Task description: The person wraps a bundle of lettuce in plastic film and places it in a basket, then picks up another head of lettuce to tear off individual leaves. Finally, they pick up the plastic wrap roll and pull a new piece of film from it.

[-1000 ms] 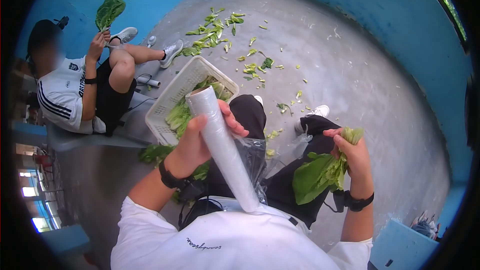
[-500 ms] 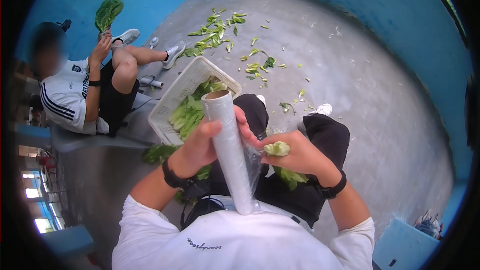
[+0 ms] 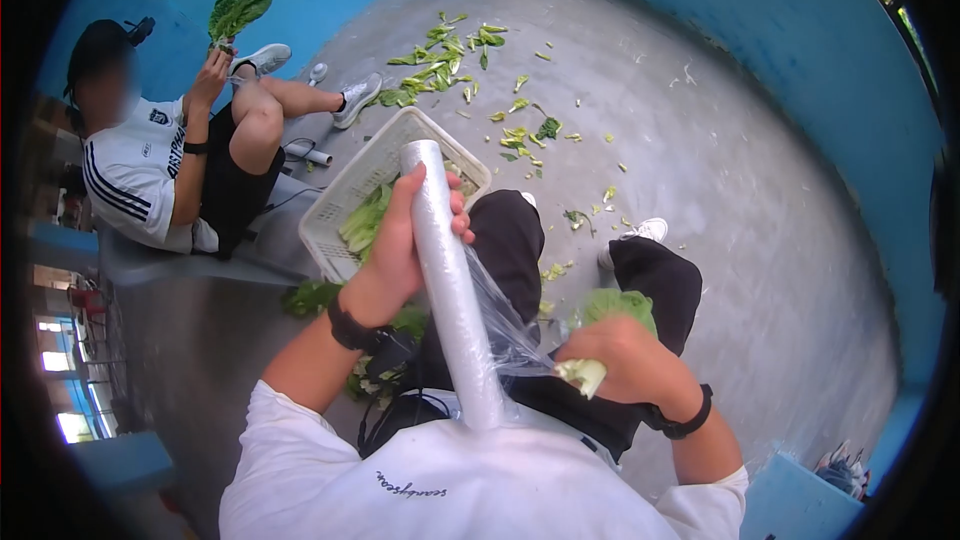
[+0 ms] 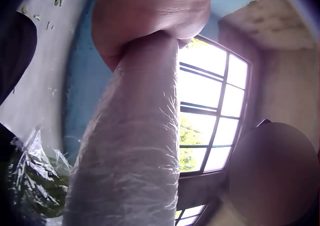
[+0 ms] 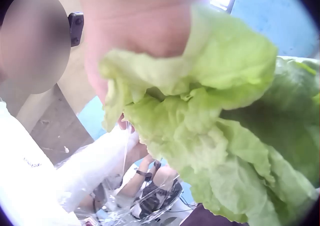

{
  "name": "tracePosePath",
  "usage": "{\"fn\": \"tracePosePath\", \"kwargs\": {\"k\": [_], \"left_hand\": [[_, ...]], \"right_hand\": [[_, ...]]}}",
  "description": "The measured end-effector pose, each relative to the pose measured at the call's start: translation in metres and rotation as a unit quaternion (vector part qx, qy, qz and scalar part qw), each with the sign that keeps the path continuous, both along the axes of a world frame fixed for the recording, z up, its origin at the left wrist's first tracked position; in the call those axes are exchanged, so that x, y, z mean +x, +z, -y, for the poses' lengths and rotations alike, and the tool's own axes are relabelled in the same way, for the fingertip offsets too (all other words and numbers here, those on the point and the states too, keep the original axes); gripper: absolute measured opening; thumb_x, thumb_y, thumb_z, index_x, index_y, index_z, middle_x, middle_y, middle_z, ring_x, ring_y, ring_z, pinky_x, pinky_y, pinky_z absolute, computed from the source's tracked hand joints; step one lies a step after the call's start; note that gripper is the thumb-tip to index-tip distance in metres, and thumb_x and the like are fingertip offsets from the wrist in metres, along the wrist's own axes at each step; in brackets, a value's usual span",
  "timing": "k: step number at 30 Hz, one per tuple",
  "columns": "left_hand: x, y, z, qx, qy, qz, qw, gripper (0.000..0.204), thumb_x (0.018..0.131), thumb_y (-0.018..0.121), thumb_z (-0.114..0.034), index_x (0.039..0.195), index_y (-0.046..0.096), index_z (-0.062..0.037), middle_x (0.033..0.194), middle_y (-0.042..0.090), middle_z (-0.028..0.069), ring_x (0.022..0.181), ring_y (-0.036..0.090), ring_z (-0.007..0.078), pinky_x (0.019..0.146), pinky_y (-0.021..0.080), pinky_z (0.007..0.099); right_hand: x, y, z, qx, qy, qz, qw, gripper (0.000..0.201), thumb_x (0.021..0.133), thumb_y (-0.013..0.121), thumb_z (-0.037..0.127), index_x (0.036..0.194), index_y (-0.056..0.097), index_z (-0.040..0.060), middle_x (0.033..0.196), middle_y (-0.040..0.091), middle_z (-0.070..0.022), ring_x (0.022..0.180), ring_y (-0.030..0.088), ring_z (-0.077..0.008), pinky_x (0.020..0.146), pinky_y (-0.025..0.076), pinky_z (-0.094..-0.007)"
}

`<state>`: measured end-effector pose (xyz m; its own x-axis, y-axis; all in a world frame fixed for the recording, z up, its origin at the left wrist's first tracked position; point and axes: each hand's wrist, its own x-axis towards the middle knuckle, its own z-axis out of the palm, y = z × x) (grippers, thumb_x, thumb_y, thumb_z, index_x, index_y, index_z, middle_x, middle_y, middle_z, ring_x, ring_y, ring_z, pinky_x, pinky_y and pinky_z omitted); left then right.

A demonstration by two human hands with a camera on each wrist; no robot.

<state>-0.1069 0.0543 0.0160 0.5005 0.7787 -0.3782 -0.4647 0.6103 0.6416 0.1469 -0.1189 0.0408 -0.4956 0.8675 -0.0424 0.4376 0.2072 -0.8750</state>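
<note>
My left hand (image 3: pixel 392 250) grips the upper part of a roll of clear plastic film (image 3: pixel 447 290), whose lower end rests against my shirt. A sheet of film (image 3: pixel 505 325) stretches from the roll to my right hand (image 3: pixel 625 360). That hand holds a leafy green vegetable, its pale stem end (image 3: pixel 583 375) poking out and its leaves (image 3: pixel 618 310) behind the hand. In the left wrist view the roll (image 4: pixel 130 136) runs down from the left hand (image 4: pixel 150 16). Broad leaves (image 5: pixel 200 131) hang below the right hand (image 5: pixel 140 26) in the right wrist view; its fingers are mostly hidden.
A white basket (image 3: pixel 322 210) with greens stands beyond my left hand. Leaf scraps (image 3: pixel 435 65) lie scattered on the grey floor (image 3: pixel 600 100). At the left sits another person (image 3: pixel 150 170) holding a leaf (image 3: pixel 240 8). A blue box (image 3: pixel 800 495) is at lower right.
My right hand came in from the right to the roll with the vegetable, then drew back a little, pulling film out. The left hand's grip now wraps round the roll, which is tilted differently.
</note>
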Motion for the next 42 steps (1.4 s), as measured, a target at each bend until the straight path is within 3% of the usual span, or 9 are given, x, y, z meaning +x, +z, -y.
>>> {"fn": "tracePosePath", "kwargs": {"k": [12,18,21,23,30,35,38,41,42], "left_hand": [[-0.059,-0.033,-0.068,0.003,0.203,0.010,0.979,0.045,0.095,0.063,-0.045,0.109,0.051,-0.0045,0.085,0.055,0.0058,0.078,0.058,0.0183,0.078,0.054,0.0373],[-0.084,-0.041,-0.087,0.011,0.267,0.020,0.963,0.043,0.095,0.064,-0.042,0.108,0.050,-0.0031,0.086,0.053,0.0053,0.078,0.057,0.0173,0.076,0.055,0.0342],[-0.097,-0.046,-0.096,0.002,0.289,0.009,0.957,0.043,0.094,0.065,-0.042,0.105,0.051,-0.0035,0.084,0.053,0.0056,0.077,0.058,0.0172,0.074,0.055,0.0332],[-0.101,-0.050,-0.099,-0.006,0.300,0.009,0.954,0.041,0.094,0.065,-0.042,0.103,0.051,-0.0041,0.081,0.053,0.0050,0.073,0.057,0.0168,0.070,0.055,0.0321],[-0.137,-0.096,-0.125,-0.009,0.368,-0.058,0.928,0.040,0.092,0.065,-0.045,0.098,0.053,-0.0075,0.077,0.055,0.0050,0.068,0.057,0.0180,0.065,0.053,0.0324],[-0.165,-0.112,-0.150,-0.015,0.406,-0.089,0.909,0.040,0.091,0.067,-0.044,0.098,0.053,-0.0079,0.077,0.055,0.0055,0.068,0.057,0.0185,0.065,0.053,0.0333],[-0.222,-0.134,-0.180,0.027,0.517,-0.115,0.848,0.040,0.090,0.070,-0.043,0.099,0.052,-0.0078,0.078,0.055,0.0059,0.072,0.060,0.0191,0.066,0.053,0.0350],[-0.263,-0.143,-0.183,0.044,0.523,-0.270,0.807,0.040,0.091,0.071,-0.039,0.104,0.054,-0.0055,0.085,0.058,0.0052,0.074,0.062,0.0165,0.068,0.054,0.0316],[-0.264,-0.155,-0.180,0.087,0.475,-0.332,0.810,0.039,0.092,0.072,-0.037,0.107,0.054,-0.0054,0.087,0.058,0.0052,0.074,0.062,0.0156,0.068,0.054,0.0308]], "right_hand": [[0.037,0.018,0.046,-0.155,-0.113,0.110,0.975,0.019,0.078,0.080,0.019,0.090,0.074,0.0054,0.080,0.070,-0.0156,0.076,0.067,-0.0353,0.068,0.052,-0.0397],[0.052,0.033,0.053,-0.197,-0.097,0.155,0.963,0.021,0.077,0.081,0.022,0.089,0.075,0.0054,0.078,0.070,-0.0170,0.072,0.067,-0.0361,0.067,0.052,-0.0394],[0.054,0.043,0.048,-0.271,-0.105,0.203,0.935,0.022,0.075,0.082,0.021,0.088,0.075,0.0042,0.077,0.072,-0.0134,0.071,0.070,-0.0307,0.067,0.054,-0.0355],[0.058,0.043,0.051,-0.295,-0.107,0.213,0.925,0.024,0.077,0.081,0.023,0.091,0.076,0.0053,0.076,0.071,-0.0156,0.069,0.069,-0.0336,0.066,0.054,-0.0370],[0.062,0.037,0.045,-0.407,-0.109,0.242,0.874,0.024,0.080,0.079,0.025,0.095,0.076,0.0065,0.076,0.071,-0.0166,0.067,0.068,-0.0341,0.066,0.054,-0.0371],[0.069,0.030,0.039,-0.406,-0.060,0.296,0.862,0.029,0.080,0.078,0.031,0.094,0.076,0.0059,0.076,0.072,-0.0151,0.067,0.068,-0.0335,0.068,0.054,-0.0378],[0.094,0.015,0.056,-0.403,-0.060,0.355,0.842,0.032,0.079,0.078,0.034,0.092,0.076,0.0052,0.076,0.071,-0.0147,0.068,0.068,-0.0332,0.069,0.054,-0.0385],[0.110,0.018,0.058,-0.438,-0.109,0.354,0.819,0.030,0.078,0.079,0.032,0.091,0.075,0.0048,0.076,0.071,-0.0141,0.067,0.067,-0.0311,0.068,0.054,-0.0379],[0.111,0.021,0.056,-0.456,-0.129,0.342,0.812,0.028,0.079,0.079,0.030,0.090,0.075,0.0047,0.075,0.071,-0.0139,0.066,0.067,-0.0300,0.068,0.054,-0.0375]]}}
